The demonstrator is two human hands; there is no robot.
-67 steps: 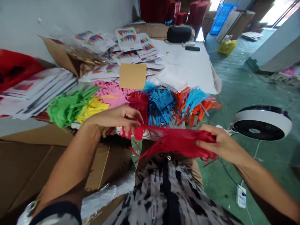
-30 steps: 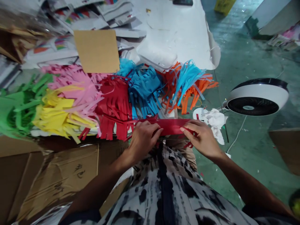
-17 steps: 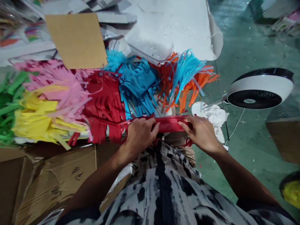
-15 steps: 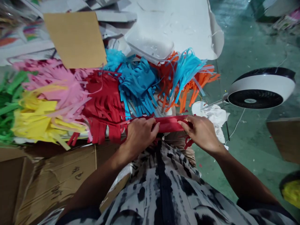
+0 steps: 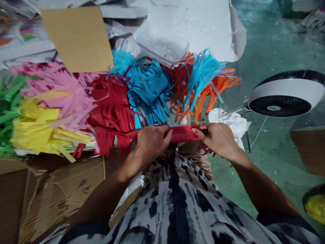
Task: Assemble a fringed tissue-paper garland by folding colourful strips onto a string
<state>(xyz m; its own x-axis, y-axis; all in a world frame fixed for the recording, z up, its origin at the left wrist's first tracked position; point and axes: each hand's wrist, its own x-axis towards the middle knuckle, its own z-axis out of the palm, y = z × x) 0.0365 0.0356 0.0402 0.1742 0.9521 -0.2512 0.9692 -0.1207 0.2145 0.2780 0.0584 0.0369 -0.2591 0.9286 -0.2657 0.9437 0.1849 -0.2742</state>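
Note:
A strip of red fringed tissue paper (image 5: 183, 134) stretches level between my two hands, close to my waist. My left hand (image 5: 153, 143) is closed around its left part, thumb on top. With thumb and fingers my right hand (image 5: 217, 139) pinches the right end, and thin red strands dangle below it. Beyond my left hand lies a red fringed paper pile (image 5: 109, 105). Blue fringed paper (image 5: 149, 84) is just past it, with orange fringe (image 5: 220, 88) farther right. Pink (image 5: 68, 91), yellow (image 5: 42, 127) and green (image 5: 8, 108) fringed paper lie at the left.
A clear plastic tub (image 5: 161, 45) and a tan cardboard sheet (image 5: 78, 39) sit behind the paper. To the right stands a white and black fan (image 5: 286, 93), near crumpled white paper (image 5: 236, 127). Cardboard boxes (image 5: 63, 193) are at the lower left.
The red strip looks flatter and smoother between my hands. Its loop under my right hand now hangs as loose thin strands. The view has shifted slightly.

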